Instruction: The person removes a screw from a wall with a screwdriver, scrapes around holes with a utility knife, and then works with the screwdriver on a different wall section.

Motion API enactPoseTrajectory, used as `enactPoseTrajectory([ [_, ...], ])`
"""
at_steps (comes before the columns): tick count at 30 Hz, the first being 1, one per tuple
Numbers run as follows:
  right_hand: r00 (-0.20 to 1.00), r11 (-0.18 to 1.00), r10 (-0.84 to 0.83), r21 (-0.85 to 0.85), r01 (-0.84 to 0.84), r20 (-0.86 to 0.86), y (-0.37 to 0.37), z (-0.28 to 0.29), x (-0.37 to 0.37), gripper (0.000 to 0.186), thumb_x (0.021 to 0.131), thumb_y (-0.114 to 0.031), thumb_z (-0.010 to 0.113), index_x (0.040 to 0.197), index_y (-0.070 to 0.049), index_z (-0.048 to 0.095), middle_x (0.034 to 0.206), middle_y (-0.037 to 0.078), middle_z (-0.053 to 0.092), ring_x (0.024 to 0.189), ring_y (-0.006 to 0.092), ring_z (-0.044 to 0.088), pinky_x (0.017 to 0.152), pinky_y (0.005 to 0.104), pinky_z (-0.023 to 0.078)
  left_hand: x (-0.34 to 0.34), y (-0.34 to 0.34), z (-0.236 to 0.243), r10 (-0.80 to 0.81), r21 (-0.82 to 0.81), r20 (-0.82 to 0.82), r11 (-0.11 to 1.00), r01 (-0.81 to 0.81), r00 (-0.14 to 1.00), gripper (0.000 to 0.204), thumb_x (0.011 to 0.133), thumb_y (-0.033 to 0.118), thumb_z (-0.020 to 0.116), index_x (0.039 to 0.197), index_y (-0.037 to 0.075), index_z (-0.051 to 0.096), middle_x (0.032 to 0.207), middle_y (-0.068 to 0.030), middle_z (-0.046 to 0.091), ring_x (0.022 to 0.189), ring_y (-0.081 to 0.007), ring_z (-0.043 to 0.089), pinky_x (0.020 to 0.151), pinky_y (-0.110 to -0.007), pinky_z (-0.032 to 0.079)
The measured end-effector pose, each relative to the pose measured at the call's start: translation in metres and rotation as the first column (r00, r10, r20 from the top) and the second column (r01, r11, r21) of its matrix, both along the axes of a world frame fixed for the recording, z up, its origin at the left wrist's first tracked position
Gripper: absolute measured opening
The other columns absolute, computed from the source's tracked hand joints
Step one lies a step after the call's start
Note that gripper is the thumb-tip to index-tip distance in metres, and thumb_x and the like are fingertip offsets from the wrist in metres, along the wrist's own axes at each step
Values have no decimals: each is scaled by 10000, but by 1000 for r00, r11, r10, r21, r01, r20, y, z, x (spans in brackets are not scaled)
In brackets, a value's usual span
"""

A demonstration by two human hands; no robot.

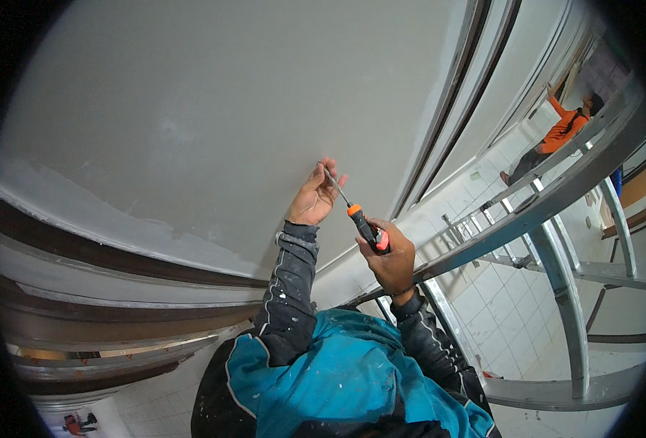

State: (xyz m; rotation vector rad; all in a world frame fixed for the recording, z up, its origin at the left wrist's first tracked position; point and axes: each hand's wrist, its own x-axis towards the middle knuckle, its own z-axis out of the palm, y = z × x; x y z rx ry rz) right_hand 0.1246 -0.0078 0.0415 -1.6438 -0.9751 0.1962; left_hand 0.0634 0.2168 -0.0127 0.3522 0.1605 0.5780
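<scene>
A screwdriver (367,230) with a black, orange and red handle slants up and left across the middle of the view. Its handle is wrapped by my right hand (394,260). The thin metal shaft (337,187) runs to the fingers of my left hand (314,198), which are bent together around its tip. Whether a small part sits there between thumb and fingertips is too fine to make out. Directly in front of both hands stands a large grey-white panel (177,95) with smeared, patchy filler along its lower edge.
A metal ladder (556,292) with curved-looking rails stands close at my right. Dark and white trim strips (447,109) edge the panel's right side. Beyond, a person in orange (564,131) is low near the wall. White floor tiles (494,314) lie far below.
</scene>
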Motion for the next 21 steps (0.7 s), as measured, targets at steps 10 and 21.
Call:
enactPoseTrajectory([
  [10,1000,999,-12,-33,13,16,-2,3,6,280,771,-79,755,1020,-9,647,847,94,672,748,141,639,696,260,507,3,-4,5,34,-1,-33,999,-34,999,166,912,164,633,1075,132,642,1053,13,667,961,-124,630,1054,-427,445],
  [21,988,997,-6,-74,18,156,-6,14,16,391,702,-131,785,1059,-65,640,1082,146,588,910,315,627,768,365,519,1,-5,5,100,-21,-78,995,-102,992,151,918,142,621,1063,109,647,1023,-2,665,977,-151,644,948,-322,533],
])
